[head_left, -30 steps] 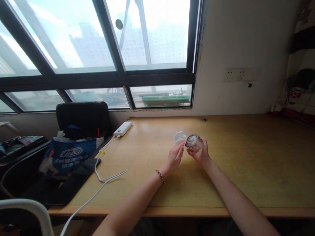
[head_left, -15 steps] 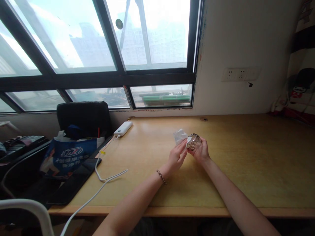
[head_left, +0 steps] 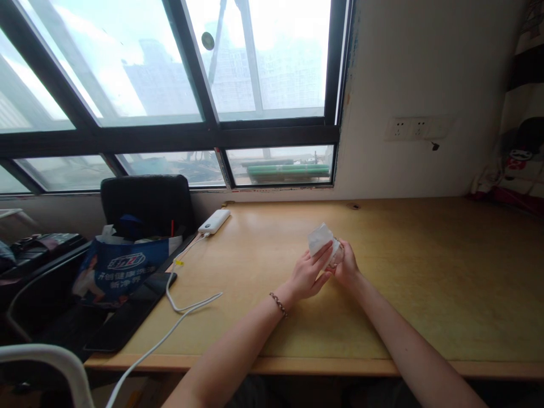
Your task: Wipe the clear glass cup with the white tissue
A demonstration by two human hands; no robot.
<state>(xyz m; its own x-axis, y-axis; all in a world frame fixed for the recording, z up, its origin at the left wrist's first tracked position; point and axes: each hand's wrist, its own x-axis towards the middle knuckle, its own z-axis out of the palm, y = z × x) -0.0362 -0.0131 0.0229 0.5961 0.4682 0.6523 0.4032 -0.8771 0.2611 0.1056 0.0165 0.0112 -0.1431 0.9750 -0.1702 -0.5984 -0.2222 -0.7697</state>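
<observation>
My right hand is wrapped around a small, round, clear glass, held just above the desk. A white tissue lies over the near-left part of the glass and hides much of it. My left hand, with a beaded bracelet at the wrist, presses the tissue against the glass with its fingers. The thumb of that hand sits lower, close to the bottom of the glass.
A white power bank rests at the desk's left edge, with a white cable running from it over the front edge. On the left stands a black chair carrying a blue bag. A window and wall sockets are behind.
My left hand has slid the tissue up and rightward across the glass, which now covers most of it. The glass has tilted and sits slightly lower in my right hand.
</observation>
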